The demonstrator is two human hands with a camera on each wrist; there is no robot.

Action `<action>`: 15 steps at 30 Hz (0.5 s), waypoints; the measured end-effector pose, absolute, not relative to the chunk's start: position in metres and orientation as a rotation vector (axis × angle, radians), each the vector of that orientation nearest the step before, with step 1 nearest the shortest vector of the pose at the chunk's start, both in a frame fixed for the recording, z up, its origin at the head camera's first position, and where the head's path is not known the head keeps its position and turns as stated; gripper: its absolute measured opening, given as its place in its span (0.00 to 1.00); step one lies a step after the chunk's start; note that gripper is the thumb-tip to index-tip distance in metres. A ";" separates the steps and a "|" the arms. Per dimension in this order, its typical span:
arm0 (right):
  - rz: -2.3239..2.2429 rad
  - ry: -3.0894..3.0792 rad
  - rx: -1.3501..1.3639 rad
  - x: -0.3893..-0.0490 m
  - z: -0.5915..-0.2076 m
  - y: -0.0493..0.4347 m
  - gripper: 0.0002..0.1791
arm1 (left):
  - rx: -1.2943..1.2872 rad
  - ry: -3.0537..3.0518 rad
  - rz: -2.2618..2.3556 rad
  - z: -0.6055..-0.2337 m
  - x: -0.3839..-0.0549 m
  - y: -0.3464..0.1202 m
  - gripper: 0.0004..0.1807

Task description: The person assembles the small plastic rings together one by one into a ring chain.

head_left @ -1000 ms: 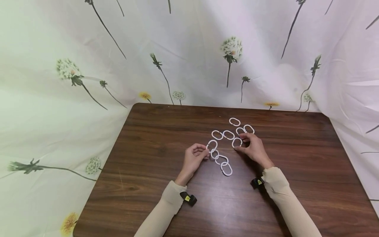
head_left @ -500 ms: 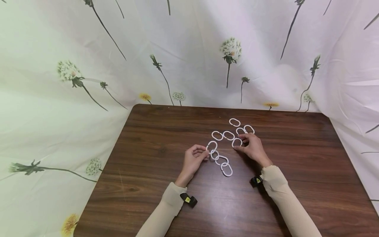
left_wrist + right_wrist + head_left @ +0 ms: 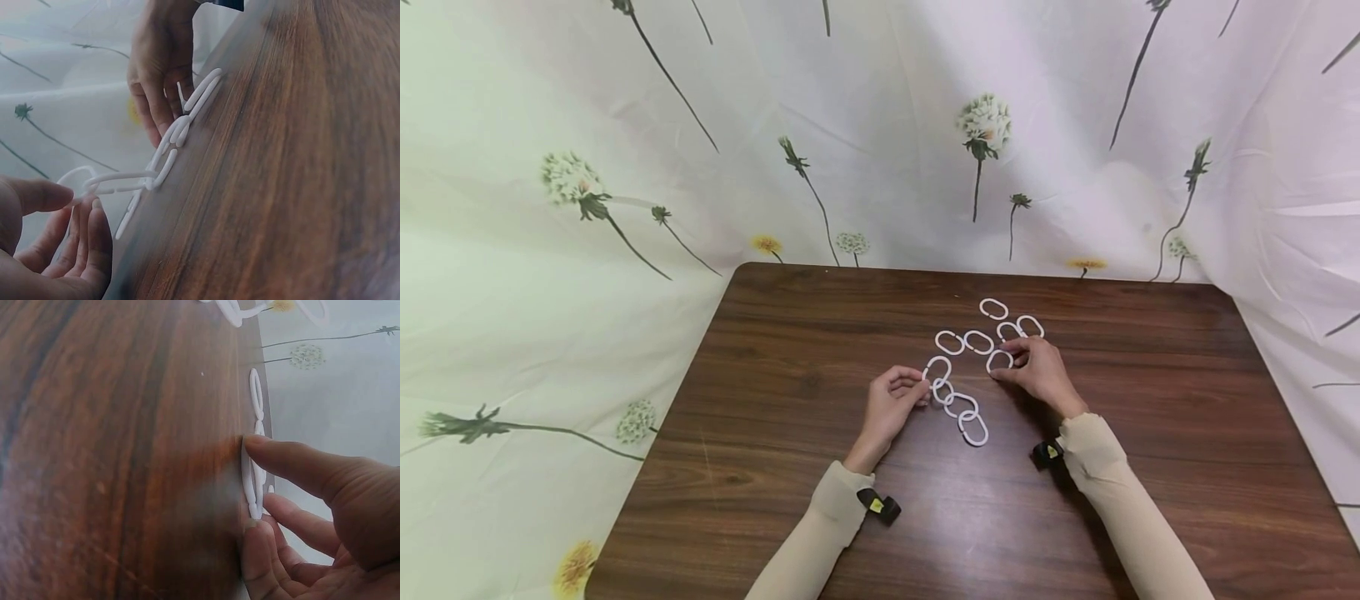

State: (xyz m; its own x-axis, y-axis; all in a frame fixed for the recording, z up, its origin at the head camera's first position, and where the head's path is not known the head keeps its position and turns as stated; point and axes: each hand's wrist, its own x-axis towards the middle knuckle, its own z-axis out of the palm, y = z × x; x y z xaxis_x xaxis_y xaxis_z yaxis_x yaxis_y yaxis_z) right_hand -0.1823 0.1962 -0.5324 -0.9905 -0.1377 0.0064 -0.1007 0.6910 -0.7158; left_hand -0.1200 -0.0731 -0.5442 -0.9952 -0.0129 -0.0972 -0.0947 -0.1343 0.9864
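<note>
White oval plastic links with a small gap in each lie on the brown table. My left hand (image 3: pixel 891 404) pinches the end link (image 3: pixel 942 358) of a short chain between thumb and fingertips. In the left wrist view that held link (image 3: pixel 112 177) tilts up off the table. The chain's other end link (image 3: pixel 976 444) lies toward me. My right hand (image 3: pixel 1045 375) holds a separate link (image 3: pixel 988 363) between thumb and index finger. From the right wrist, this link (image 3: pixel 247 475) is seen edge-on against the tabletop. Part of it is hidden by the fingers.
Two links, one at left (image 3: pixel 937 338) and one at right (image 3: pixel 981 353), lie almost end to end between the hands. Farther back is a lone link (image 3: pixel 991 300), with another pair (image 3: pixel 1030 317) beyond my right fingers. A flowered curtain (image 3: pixel 887 167) hangs behind the wooden table (image 3: pixel 775 375).
My right wrist has shifted slightly left and away from me. Both hands keep their grips, and the links lie practically as before.
</note>
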 end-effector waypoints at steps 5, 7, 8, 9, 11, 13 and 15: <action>-1.197 2.825 -0.170 -0.183 -0.531 0.197 0.27 | -0.125 2.034 2.323 -0.545 -0.120 -0.073 0.09; -1.192 2.826 -0.178 -0.184 -0.532 0.197 0.28 | -0.126 2.034 2.323 -0.545 -0.120 -0.073 0.09; -1.189 2.830 -0.187 -0.184 -0.533 0.197 0.28 | -0.124 2.036 2.323 -0.545 -0.120 -0.073 0.09; -1.184 2.835 -0.196 -0.184 -0.533 0.197 0.28 | -0.125 2.036 2.322 -0.545 -0.120 -0.072 0.09; -1.171 2.848 -0.212 -0.184 -0.534 0.196 0.28 | -0.123 2.037 2.319 -0.545 -0.120 -0.072 0.09; -1.164 2.860 -0.220 -0.184 -0.534 0.196 0.28 | -0.121 2.038 2.316 -0.544 -0.120 -0.071 0.09; -1.168 2.860 -0.218 -0.183 -0.534 0.196 0.27 | -0.114 2.040 2.316 -0.545 -0.119 -0.071 0.09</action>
